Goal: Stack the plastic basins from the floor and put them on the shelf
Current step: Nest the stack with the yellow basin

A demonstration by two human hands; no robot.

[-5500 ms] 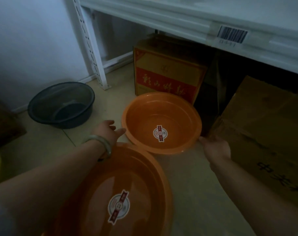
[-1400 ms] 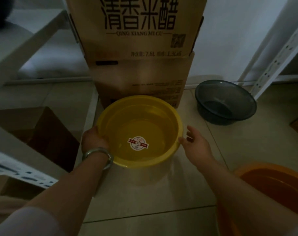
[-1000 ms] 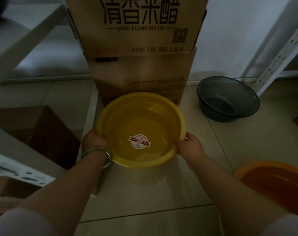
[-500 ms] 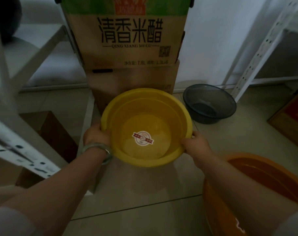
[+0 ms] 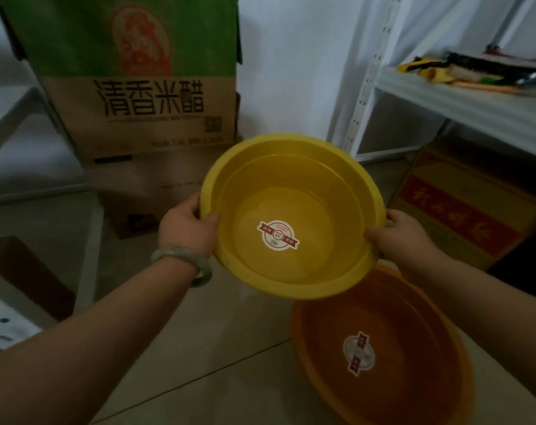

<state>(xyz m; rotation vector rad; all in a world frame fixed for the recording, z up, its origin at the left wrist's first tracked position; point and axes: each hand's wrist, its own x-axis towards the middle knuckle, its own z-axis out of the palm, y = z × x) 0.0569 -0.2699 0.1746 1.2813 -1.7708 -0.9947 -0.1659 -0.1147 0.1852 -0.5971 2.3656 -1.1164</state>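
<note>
A yellow plastic basin [image 5: 306,179] with a round sticker inside hangs in the air, tilted slightly toward me. My left hand [image 5: 187,230] grips its left rim and my right hand [image 5: 403,236] grips its right rim. Below and to the right, an orange basin [image 5: 398,317] with a similar sticker sits on the tiled floor; the yellow basin overlaps its far edge. The dark basin is hidden from view. A white metal shelf [image 5: 475,108] stands at the right.
Stacked cardboard boxes [image 5: 144,118] with printed characters stand behind the yellow basin. A red-and-yellow box [image 5: 463,210] sits under the white shelf. Several small items [image 5: 475,72] lie on the shelf board. Another rack frame [image 5: 89,259] and a brown box [image 5: 24,271] are at the left.
Both hands have lifted the yellow basin off the floor and carried it rightward, over the edge of the orange basin. The view turned right; the dark basin is now out of sight.
</note>
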